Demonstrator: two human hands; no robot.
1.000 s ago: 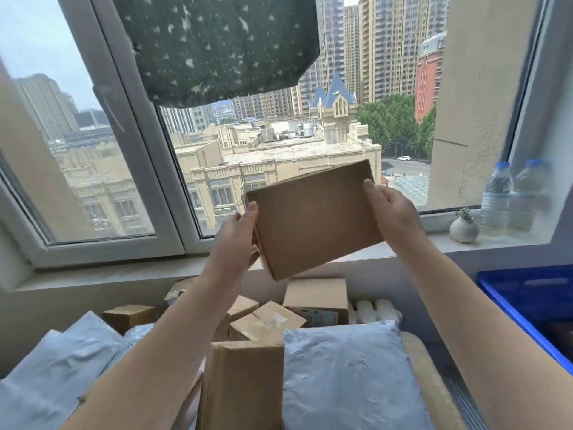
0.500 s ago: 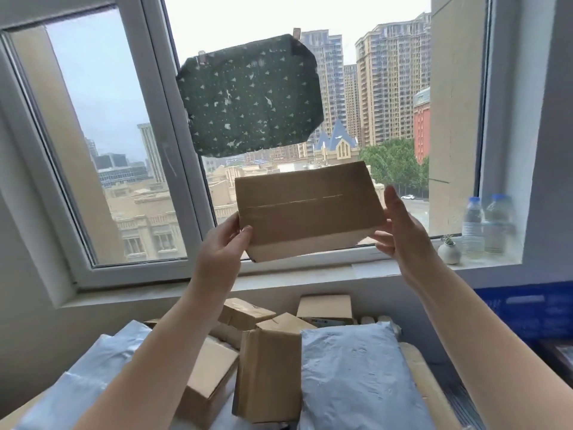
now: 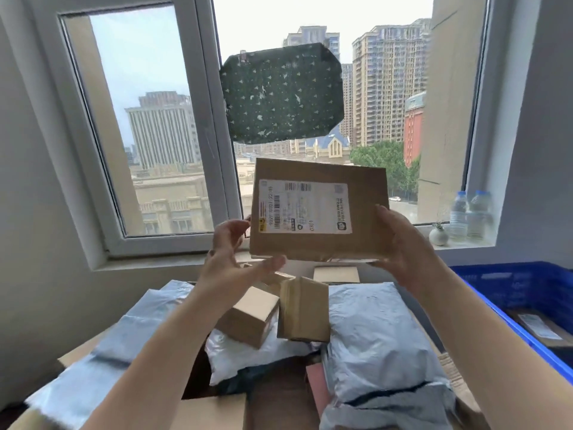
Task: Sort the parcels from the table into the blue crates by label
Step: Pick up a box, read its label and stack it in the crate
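Holding a flat cardboard parcel (image 3: 319, 209) up before the window, label (image 3: 305, 207) toward the camera, the person grasps it from both sides: the right hand (image 3: 403, 243) wraps its right edge, while the left hand (image 3: 231, 256) cups the lower left corner, thumb under the bottom edge. Below, more boxes (image 3: 302, 308) and grey mailer bags (image 3: 378, 333) crowd the table; a blue crate (image 3: 508, 293) sits at right

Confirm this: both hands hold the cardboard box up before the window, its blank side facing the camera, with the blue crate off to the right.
Not blank. The head view shows the cardboard box with its shipping label facing the camera. The rest holds: the left hand and right hand hold it before the window, blue crate at right.
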